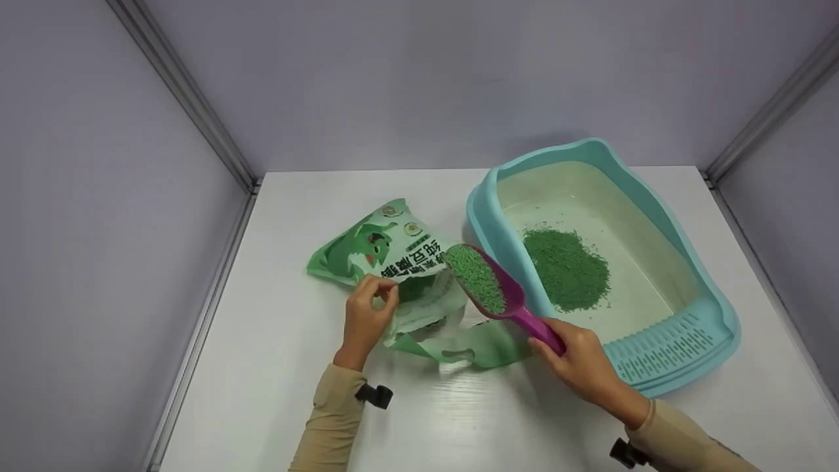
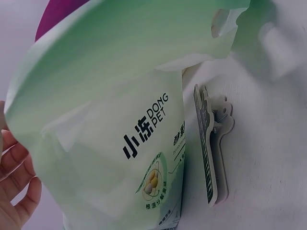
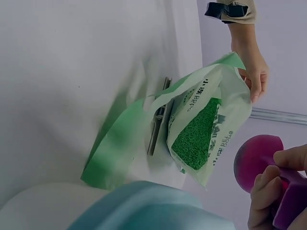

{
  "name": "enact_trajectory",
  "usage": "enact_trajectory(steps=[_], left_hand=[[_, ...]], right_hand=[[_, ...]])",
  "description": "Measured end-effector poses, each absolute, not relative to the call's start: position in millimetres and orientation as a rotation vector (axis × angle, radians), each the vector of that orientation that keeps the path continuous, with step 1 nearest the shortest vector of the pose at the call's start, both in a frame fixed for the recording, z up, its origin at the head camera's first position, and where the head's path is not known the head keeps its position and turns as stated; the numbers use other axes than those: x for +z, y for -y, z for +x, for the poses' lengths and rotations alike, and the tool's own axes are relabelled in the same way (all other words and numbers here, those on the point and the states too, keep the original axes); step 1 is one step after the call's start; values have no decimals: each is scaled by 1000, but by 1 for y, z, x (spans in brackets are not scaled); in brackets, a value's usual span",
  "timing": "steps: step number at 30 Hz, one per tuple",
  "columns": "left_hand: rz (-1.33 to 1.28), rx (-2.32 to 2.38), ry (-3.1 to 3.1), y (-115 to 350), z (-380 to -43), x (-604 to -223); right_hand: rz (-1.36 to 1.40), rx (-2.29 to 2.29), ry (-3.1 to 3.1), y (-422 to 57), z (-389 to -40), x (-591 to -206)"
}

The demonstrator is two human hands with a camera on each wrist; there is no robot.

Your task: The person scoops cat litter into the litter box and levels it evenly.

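My left hand pinches the torn upper edge of a green and white bag of cat litter lying on the table. In the right wrist view, green pellets show inside the bag's open mouth. My right hand grips the handle of a purple scoop, its bowl heaped with green pellets. The scoop is held between the bag and a light blue litter box, its bowl overlapping the bag's edge in the head view. A mound of green pellets lies on the box's floor.
A flat clip lies on the table beside the bag, under its torn flap. The litter box fills the table's right side, with a slotted step at its front. Grey walls stand behind and at both sides of the white table.
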State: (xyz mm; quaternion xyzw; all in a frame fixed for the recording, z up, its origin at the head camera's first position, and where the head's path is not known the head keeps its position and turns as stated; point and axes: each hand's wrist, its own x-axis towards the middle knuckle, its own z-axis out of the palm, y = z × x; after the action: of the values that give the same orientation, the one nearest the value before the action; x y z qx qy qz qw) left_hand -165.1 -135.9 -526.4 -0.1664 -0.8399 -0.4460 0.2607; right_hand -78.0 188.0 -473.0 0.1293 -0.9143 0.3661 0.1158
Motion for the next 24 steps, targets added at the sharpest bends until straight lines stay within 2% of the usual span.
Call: enact_trajectory(steps=[11,24], left_hand=[[-474,-1217,2286,135,-165,-527],[-462,-1200,2306,134,-165,-526]], right_hand=[[350,970,2632,-216,-91,-457],[195,894,2610,-255,-101,-446]])
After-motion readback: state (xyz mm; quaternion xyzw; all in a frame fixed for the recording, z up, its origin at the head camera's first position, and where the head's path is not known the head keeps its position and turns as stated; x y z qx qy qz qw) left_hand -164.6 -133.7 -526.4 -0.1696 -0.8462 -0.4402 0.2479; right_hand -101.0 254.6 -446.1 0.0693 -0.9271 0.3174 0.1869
